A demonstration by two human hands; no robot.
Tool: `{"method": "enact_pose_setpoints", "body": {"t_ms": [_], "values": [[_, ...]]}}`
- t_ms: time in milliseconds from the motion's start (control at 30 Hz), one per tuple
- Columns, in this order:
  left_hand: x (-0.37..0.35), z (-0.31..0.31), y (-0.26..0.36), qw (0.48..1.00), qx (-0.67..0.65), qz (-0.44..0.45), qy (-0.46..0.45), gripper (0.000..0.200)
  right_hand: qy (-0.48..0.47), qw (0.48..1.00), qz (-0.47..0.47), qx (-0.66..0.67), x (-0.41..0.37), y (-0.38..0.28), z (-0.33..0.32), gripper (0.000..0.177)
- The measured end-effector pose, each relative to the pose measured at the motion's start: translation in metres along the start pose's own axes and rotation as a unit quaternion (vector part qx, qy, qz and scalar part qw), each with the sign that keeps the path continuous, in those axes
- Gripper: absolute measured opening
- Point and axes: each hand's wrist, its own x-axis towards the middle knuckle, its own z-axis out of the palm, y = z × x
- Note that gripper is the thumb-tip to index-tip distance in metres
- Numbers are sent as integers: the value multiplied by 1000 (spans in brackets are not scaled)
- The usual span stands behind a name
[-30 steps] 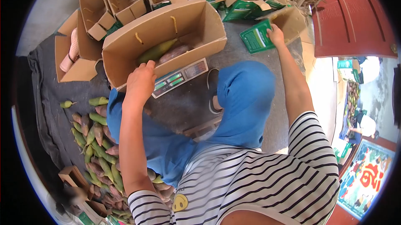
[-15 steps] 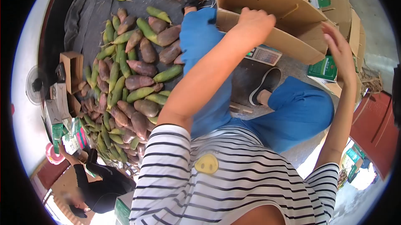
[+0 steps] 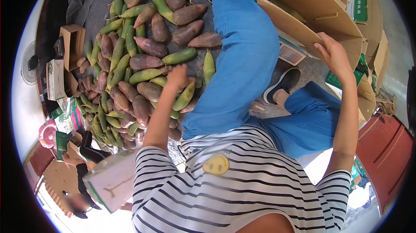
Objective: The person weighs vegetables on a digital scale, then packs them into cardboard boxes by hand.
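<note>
My left hand (image 3: 177,78) is over the right part of a large pile of green and purplish-brown radishes (image 3: 147,48); motion blurs its fingers, so its hold is unclear. Just below it, a green radish (image 3: 185,97) lies aslant. Fingers of my right hand (image 3: 333,55) are closed on the near wall of an open cardboard box (image 3: 299,27) with yellow cord handles. Part of a green radish (image 3: 288,11) shows inside the box. Another green radish (image 3: 209,66) lies beside my left leg.
More cardboard boxes (image 3: 376,29) stand at the upper right. A printed carton (image 3: 291,53) is under the open box. At the lower left another person (image 3: 82,189) is near a white carton (image 3: 113,181). A fan (image 3: 32,63) is at the far left.
My left hand has left the box and moved over the radish pile. My right hand, earlier apart from the box, now grips its near wall. The view has shifted.
</note>
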Motion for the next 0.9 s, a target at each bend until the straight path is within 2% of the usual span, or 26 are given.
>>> {"method": "enact_pose_setpoints", "body": {"t_ms": [33,100,200,300,467,533,633,667,733,767,833,867,900], "values": [[1,25,3,996,18,-1,-82,68,-2,1000,-6,-7,1,0,0,24],[5,69,8,993,-20,-41,-111,59,-3,1000,-16,-12,4,1,-1,23],[16,103,12,995,47,-51,-69,42,-8,1000,-23,-9,5,0,-2,22],[19,101,15,995,5,-40,-96,31,-4,1000,-26,-11,5,0,-1,22],[21,116,8,991,-125,-19,-33,25,10,999,-39,-2,3,3,0,21],[13,90,10,989,-146,-34,-3,21,4,999,-40,-2,3,2,-2,22],[11,53,-9,927,-348,-43,133,20,6,999,-53,-3,3,5,-2,22],[27,65,-34,915,-351,-26,199,23,8,998,-56,-4,3,8,-1,22],[36,48,-55,821,-506,5,267,19,13,998,-59,-16,2,11,2,21],[24,12,-42,774,-574,6,269,17,15,998,-58,-24,2,14,3,21],[4,-53,-24,740,-574,35,350,18,37,997,-65,-33,0,15,6,22],[6,-76,-23,701,-572,88,416,17,32,997,-55,-38,-1,14,5,22],[-5,-115,-11,713,-506,112,473,19,26,997,-49,-44,0,12,4,22]]}}
